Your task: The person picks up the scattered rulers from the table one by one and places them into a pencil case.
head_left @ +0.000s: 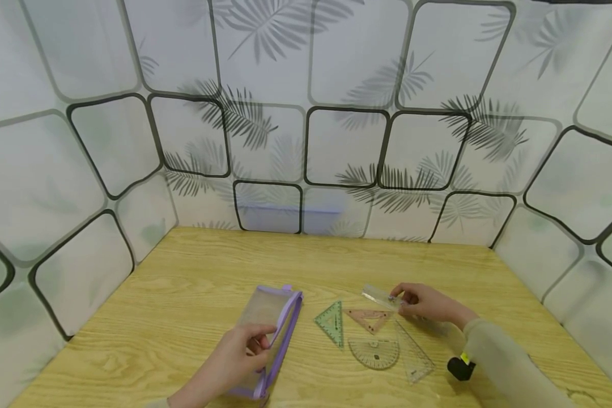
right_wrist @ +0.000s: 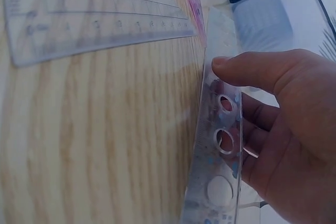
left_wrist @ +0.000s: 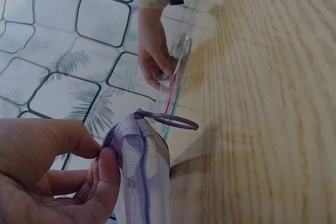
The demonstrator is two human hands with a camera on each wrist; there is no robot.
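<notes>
While the left hand (head_left: 234,352) pinches the zipped edge of a purple-trimmed translucent mesh pouch (head_left: 261,309) between thumb and fingers, the right hand (head_left: 428,303) grips a clear plastic ruler with round holes (right_wrist: 223,121) — thumb on one face, fingers behind. Ruler's tilted on its long side; can't tell if it touches the pale wood-grain table (head_left: 183,294). Taking the clear plastic half-round protractor (head_left: 377,358) as clock centre from the person's seat: ruler at one, pink plastic triangle (head_left: 372,327) at twelve, green plastic triangle (head_left: 331,323) at ten, clear plastic set square (head_left: 420,372) at three — pouch at nine.
</notes>
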